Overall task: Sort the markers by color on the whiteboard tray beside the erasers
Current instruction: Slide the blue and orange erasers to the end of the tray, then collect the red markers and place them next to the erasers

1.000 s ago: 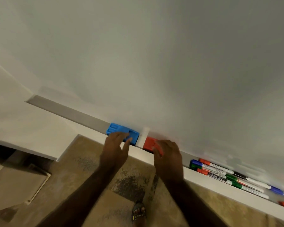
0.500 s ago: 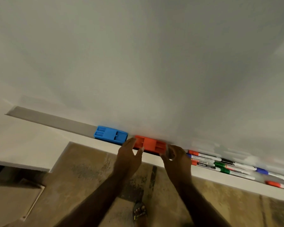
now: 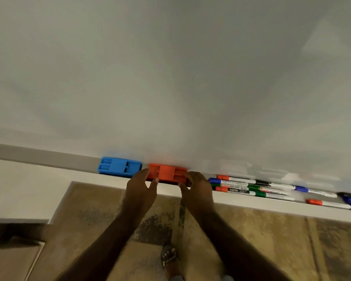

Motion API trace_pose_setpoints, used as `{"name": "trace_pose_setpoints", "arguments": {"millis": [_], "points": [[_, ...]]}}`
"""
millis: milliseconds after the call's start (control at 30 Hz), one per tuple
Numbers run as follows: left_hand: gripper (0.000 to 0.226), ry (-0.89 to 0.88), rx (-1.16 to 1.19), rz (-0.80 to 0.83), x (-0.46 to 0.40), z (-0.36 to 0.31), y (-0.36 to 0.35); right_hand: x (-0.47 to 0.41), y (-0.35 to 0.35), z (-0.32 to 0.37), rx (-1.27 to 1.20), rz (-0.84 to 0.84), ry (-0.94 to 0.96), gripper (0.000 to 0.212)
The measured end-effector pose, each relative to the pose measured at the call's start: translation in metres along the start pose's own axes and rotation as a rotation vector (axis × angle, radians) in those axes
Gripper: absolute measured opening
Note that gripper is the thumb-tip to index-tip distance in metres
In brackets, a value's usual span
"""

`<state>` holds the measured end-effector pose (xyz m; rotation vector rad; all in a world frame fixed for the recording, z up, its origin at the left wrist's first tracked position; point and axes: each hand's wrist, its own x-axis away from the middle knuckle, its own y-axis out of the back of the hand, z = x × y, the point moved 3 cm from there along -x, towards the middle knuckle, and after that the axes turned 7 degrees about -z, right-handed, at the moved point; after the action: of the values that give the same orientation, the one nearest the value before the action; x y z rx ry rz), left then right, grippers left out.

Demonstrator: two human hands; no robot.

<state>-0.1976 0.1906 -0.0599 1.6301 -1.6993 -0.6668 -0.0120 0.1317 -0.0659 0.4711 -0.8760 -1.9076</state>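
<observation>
Orange eraser (image 3: 166,173) on the whiteboard tray (image 3: 41,157), gripped at its left end by the left hand (image 3: 141,187) and at its right end by the right hand (image 3: 198,189), fingers curled round both ends. Blue eraser (image 3: 119,166) just beside it on the left, apart from both hands. Markers (image 3: 251,188) with red, blue, green and black caps lying mixed along the tray to the right, near the right hand. Sandalled foot (image 3: 169,255) on the mottled floor (image 3: 272,240) below.
</observation>
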Motion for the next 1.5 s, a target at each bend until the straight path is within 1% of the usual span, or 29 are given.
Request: {"name": "trace_pose_setpoints", "arguments": {"millis": [267, 400, 533, 700, 800, 933, 1067, 1200, 1367, 1500], "points": [[0.054, -0.05, -0.017, -0.017, 0.002, -0.001, 0.0, 0.0, 0.005, -0.004, -0.02, -0.008, 0.028, 0.036], [0.052, -0.072, 0.029, -0.066, 0.013, -0.01, 0.004, 0.006, 0.036, -0.016, -0.016, -0.049, 0.085, 0.034], [0.047, -0.118, 0.09, -0.077, 0.031, -0.028, 0.001, 0.019, 0.076, -0.04, 0.101, -0.106, 0.15, 0.027], [0.047, -0.12, 0.183, 0.018, 0.059, -0.057, -0.016, 0.03, 0.114, -0.076, 0.261, -0.116, 0.176, 0.025], [0.043, -0.094, 0.234, 0.089, 0.076, -0.071, -0.031, 0.029, 0.129, -0.094, 0.349, -0.097, 0.183, 0.029], [0.039, -0.082, 0.226, 0.196, 0.093, -0.092, -0.053, 0.02, 0.141, -0.115, 0.439, -0.042, 0.226, 0.035], [0.04, -0.059, 0.219, 0.255, 0.105, -0.106, -0.068, 0.011, 0.142, -0.13, 0.496, 0.008, 0.298, 0.036], [0.04, -0.036, 0.181, 0.271, 0.119, -0.119, -0.082, 0.008, 0.143, -0.138, 0.529, 0.051, 0.375, 0.032], [0.042, 0.018, 0.159, 0.244, 0.129, -0.136, -0.095, -0.002, 0.143, -0.146, 0.509, 0.086, 0.416, 0.031], [0.04, 0.048, 0.092, 0.24, 0.135, -0.148, -0.102, -0.01, 0.143, -0.149, 0.482, 0.108, 0.437, 0.031]]}}
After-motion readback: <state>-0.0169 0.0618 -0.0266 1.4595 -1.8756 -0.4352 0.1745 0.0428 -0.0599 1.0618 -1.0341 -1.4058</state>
